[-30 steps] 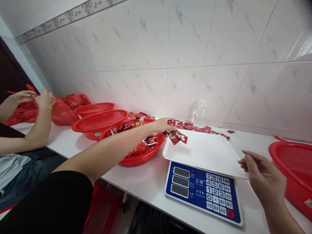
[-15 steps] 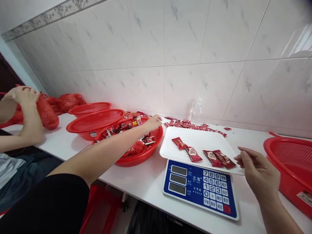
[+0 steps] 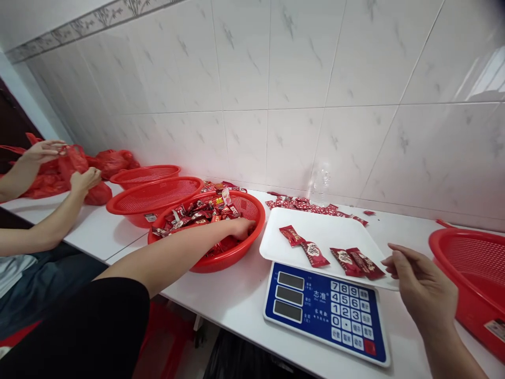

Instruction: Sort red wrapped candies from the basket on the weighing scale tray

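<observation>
My left hand point(image 3: 241, 229) is down inside the right end of a red plastic basket point(image 3: 232, 261) filled with small wrapped snack packets point(image 3: 199, 211). Its fingers are hidden by the basket and its contents. A white tray point(image 3: 315, 225) rests on a blue-and-white digital scale point(image 3: 321, 310), with several dark red packets point(image 3: 314, 253) lying on it. At the tray's right corner is my right hand point(image 3: 426, 284), fingers closed together at the rim with the thumb and index finger towards the tray.
More red baskets point(image 3: 155, 193) stand left, another basket point(image 3: 469, 263) right. Loose packets point(image 3: 300, 204) lie along the wall beside a clear plastic bottle point(image 3: 320, 183). At far left, another person's hands point(image 3: 84, 179) handle a red plastic bag point(image 3: 74, 160).
My left hand has gone from above the basket's back rim down into it. My right hand stays at the tray. The other person's hands have moved apart on the red bag.
</observation>
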Demonstrator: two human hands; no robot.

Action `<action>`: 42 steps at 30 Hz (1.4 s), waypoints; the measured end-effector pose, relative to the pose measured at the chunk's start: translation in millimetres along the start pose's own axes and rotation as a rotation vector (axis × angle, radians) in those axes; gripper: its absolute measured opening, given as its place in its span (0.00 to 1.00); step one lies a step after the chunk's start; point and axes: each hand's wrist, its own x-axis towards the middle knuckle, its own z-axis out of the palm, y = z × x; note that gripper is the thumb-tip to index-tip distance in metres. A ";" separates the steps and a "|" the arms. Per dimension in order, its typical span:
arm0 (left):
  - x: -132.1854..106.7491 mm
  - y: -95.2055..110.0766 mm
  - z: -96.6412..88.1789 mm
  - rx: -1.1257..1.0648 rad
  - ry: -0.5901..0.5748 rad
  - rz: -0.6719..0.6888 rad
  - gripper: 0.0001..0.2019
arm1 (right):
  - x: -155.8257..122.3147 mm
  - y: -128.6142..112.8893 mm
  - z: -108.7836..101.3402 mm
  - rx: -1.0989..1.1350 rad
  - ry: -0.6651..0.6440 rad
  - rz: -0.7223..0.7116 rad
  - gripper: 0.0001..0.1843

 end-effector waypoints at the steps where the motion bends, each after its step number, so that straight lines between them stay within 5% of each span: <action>1: -0.6 -1.5 -3.5 0.023 -0.019 0.009 0.20 | 0.6 1.5 -0.2 0.005 -0.008 -0.002 0.25; 5: -7.0 -10.8 -25.8 0.024 0.002 -0.005 0.16 | 2.6 8.0 -1.2 0.002 -0.021 -0.023 0.24; 8: -17.2 -12.9 -47.9 -0.181 0.057 -0.073 0.18 | 2.9 9.8 -1.4 0.005 -0.021 -0.030 0.23; 11: -28.5 -3.0 -68.1 -0.496 0.125 -0.079 0.22 | 2.7 9.1 -1.2 0.015 -0.025 -0.046 0.23; 14: -33.7 19.9 -76.0 -0.590 0.154 -0.004 0.24 | 3.5 8.6 -0.1 0.022 -0.035 -0.067 0.23; 19: -31.3 76.6 -51.6 -0.315 0.155 0.104 0.26 | 8.6 10.0 2.2 0.038 -0.060 -0.085 0.22; 23: -32.3 118.0 -17.0 -0.125 0.033 0.210 0.42 | 12.3 5.0 0.4 -0.061 -0.141 -0.085 0.20; 28: -20.4 146.0 16.8 0.004 -0.057 0.314 0.48 | 11.4 -7.2 -4.5 -0.196 -0.274 -0.149 0.18; 33: -5.6 163.2 23.6 -0.194 -0.011 0.475 0.41 | 10.2 -8.3 -2.8 -0.189 -0.489 -0.146 0.18; 36: -13.4 164.9 17.8 -0.416 0.171 0.475 0.32 | 9.6 -8.5 -2.2 -0.154 -0.595 -0.150 0.18; 42: -47.1 135.3 23.8 -0.814 0.894 0.513 0.18 | 7.8 -21.3 -4.0 -0.255 -0.677 -0.207 0.22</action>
